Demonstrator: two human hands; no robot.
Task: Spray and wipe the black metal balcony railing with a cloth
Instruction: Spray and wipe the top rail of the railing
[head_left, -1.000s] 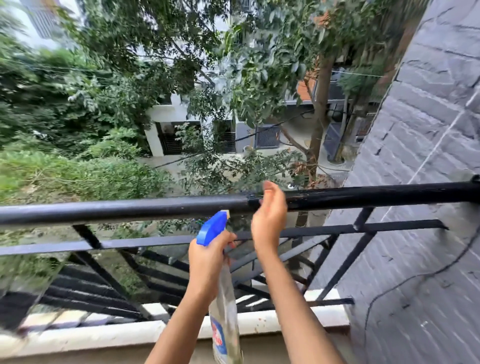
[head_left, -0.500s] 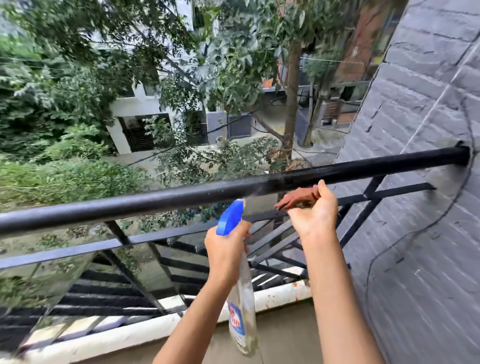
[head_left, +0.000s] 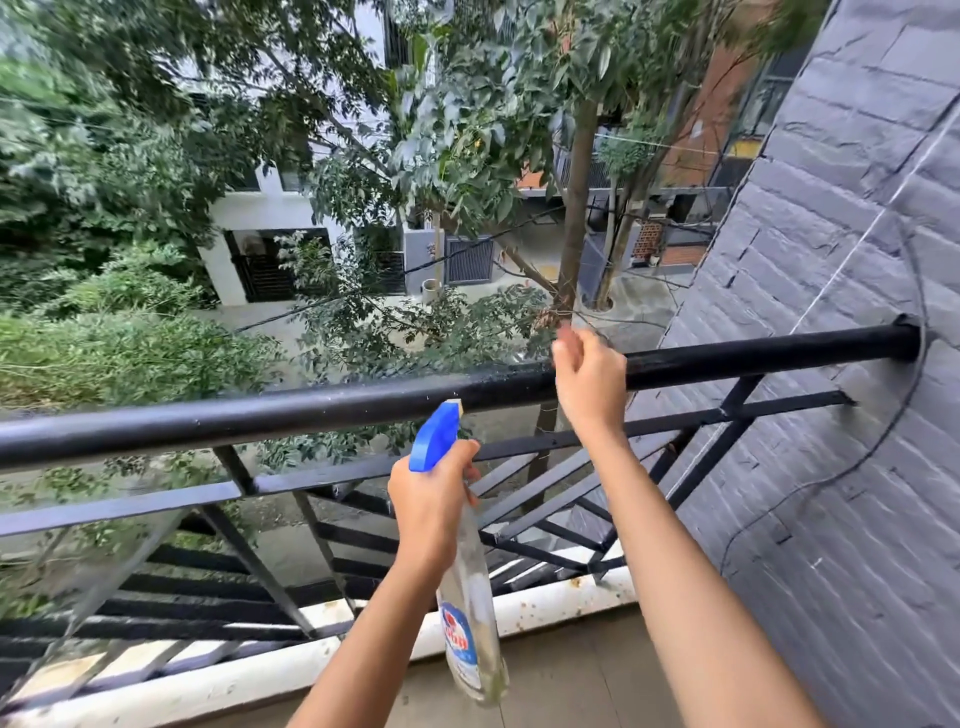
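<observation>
- Our left grip (head_left: 434, 501) curls round the neck of the bottle (head_left: 470, 613), just under its blue spray head (head_left: 434, 436).
- The spray head sits just below the top rail (head_left: 260, 415) and tilts up towards it; the clear bottle hangs almost upright in front of the lower bars (head_left: 130, 501).
- Our right grip (head_left: 587, 387) lies against the top rail, right of the spray head, fingers curled above it. It is blurred, so we cannot tell whether it pinches a cloth.
- The rail runs right into the grey wall (head_left: 831, 493); pale specks dot it beside the right grip.
</observation>
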